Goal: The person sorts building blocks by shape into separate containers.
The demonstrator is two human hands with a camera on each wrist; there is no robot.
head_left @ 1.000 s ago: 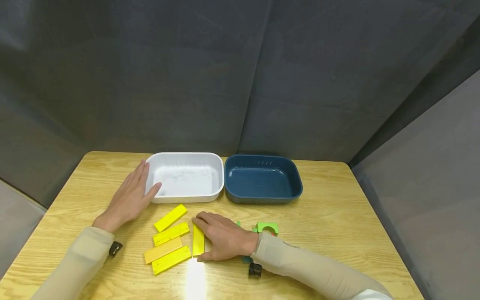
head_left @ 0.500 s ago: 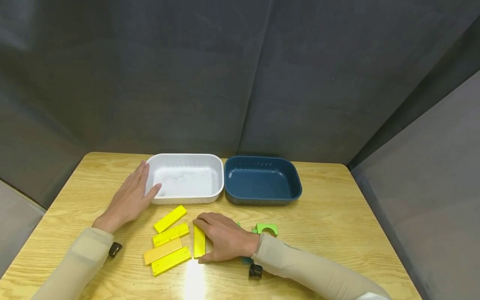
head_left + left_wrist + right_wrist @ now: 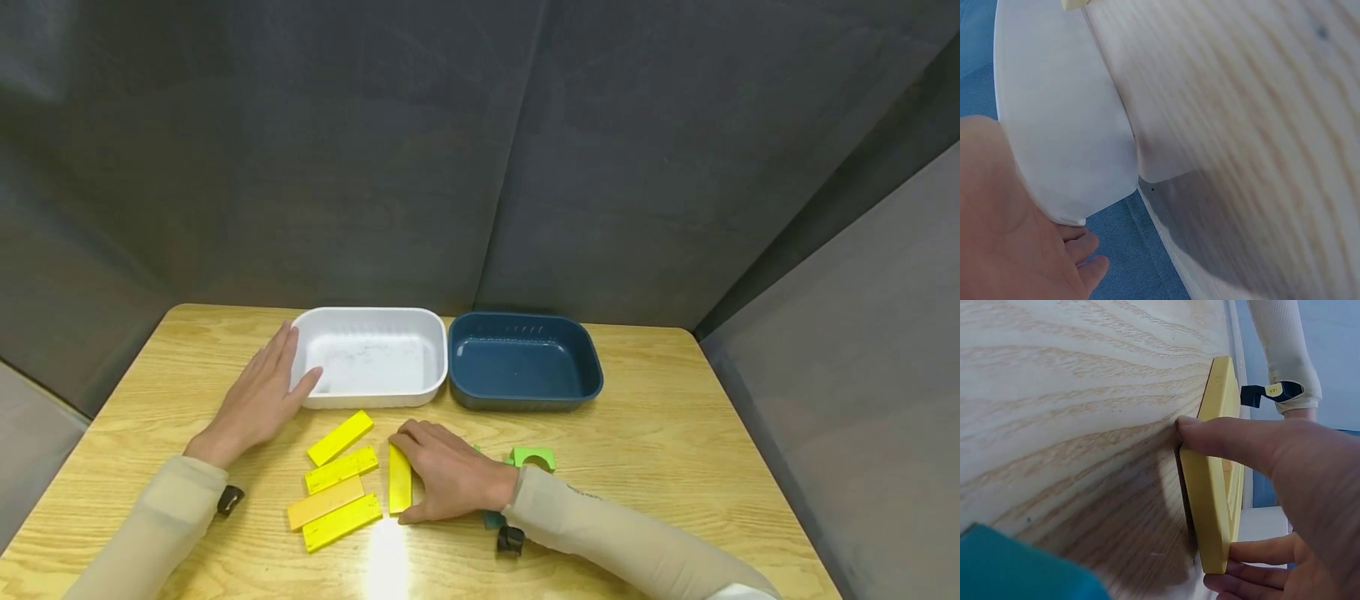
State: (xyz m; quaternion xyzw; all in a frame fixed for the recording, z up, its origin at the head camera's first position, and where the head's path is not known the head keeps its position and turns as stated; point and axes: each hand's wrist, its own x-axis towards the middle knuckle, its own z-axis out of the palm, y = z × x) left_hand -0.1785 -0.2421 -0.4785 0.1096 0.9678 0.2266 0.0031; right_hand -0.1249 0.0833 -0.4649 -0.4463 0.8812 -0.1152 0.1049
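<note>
My right hand holds a yellow rectangular block lengthwise, thumb at its near end and fingertips at its far end. In the right wrist view the same block lies low over the wood between thumb and fingers. My left hand rests against the left end of a white bin, fingers straight along the wall and thumb over the front corner. The left wrist view shows the palm beside the white bin. Left of the held block lie several yellow blocks and an orange-yellow block.
A dark blue bin stands against the right side of the white one. A green arched block and a teal block lie partly hidden by the right forearm. Dark curtains hang behind the wooden table.
The right hand and its yellow block have shifted very slightly to the right. The left hand and both bins look still.
</note>
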